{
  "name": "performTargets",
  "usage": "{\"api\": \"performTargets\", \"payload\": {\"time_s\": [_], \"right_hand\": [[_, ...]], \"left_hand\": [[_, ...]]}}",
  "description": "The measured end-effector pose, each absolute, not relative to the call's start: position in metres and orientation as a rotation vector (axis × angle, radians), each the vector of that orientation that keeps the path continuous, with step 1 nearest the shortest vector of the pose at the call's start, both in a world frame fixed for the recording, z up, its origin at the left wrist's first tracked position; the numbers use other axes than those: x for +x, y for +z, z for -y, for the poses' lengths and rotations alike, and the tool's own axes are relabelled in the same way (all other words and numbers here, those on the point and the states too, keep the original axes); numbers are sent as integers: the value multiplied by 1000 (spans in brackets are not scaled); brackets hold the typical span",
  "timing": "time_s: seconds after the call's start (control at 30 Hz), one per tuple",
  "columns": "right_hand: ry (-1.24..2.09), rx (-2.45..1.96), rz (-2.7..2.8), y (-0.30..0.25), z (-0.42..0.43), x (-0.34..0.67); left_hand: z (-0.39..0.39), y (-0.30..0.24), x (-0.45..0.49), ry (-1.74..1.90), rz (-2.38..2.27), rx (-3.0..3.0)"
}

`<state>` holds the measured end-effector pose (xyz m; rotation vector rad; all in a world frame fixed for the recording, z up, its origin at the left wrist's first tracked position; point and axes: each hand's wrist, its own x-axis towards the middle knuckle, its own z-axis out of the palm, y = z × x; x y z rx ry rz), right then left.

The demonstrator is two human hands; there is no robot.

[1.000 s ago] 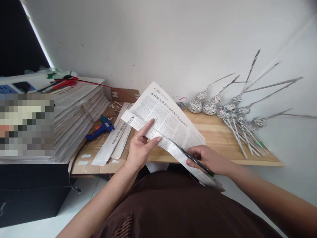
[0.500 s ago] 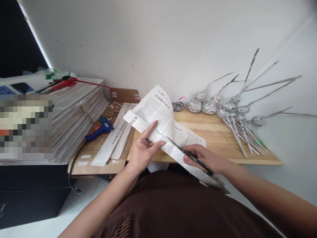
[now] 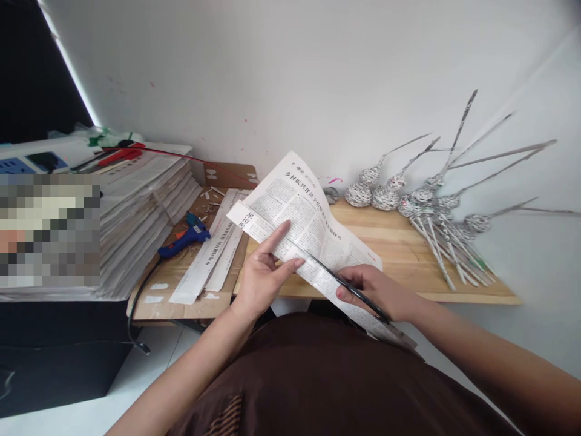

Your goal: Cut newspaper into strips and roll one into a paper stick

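My left hand [image 3: 263, 275] pinches the near strip of a newspaper sheet [image 3: 302, 209] between thumb and forefinger, holding it above the table's front edge. My right hand [image 3: 379, 290] grips black scissors [image 3: 338, 278], whose blades lie along the sheet and point up-left toward my left fingers. A narrow strip [image 3: 247, 219] runs along the cut, still joined at its far end. The sheet's near end hangs over my lap.
A wooden table [image 3: 399, 242] stands against a white wall. Cut newspaper strips [image 3: 206, 257] and a blue glue gun [image 3: 184, 237] lie at its left. A tall newspaper stack [image 3: 136, 206] sits further left. Rolled-paper gourd shapes with long stems [image 3: 422, 197] crowd the right.
The scissors have advanced up the sheet toward my left hand, lengthening the cut. The sheet sagged and then lifted again. My left hand's pinch holds the same spot.
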<state>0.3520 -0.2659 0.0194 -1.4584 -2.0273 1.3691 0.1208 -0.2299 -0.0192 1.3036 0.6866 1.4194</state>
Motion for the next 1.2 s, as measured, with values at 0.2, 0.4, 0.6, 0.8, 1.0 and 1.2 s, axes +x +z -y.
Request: {"api": "performTargets", "payload": {"time_s": [0.2,0.4,0.6,0.8,1.0,1.2], "right_hand": [[1242,-1544,2118,20,264,355],[1261,-1488,2130,21,263,348],[1272,-1447,2136,24,259,341],[1300,-1446,2097,20,260,343],[1229,-1527,2110,19,259,345],[1225,-1545,2153,22,260,350]], "left_hand": [[232,-19,123,1420,-688,1297],[237,-17,128,1379,-670,1286],[238,-16,128,1382,-690,1296],[238,-16,127,1363,-681,1244],[237,-18,128,1378,-701,1270],[225,-14,113,1484,-782,1259]]}}
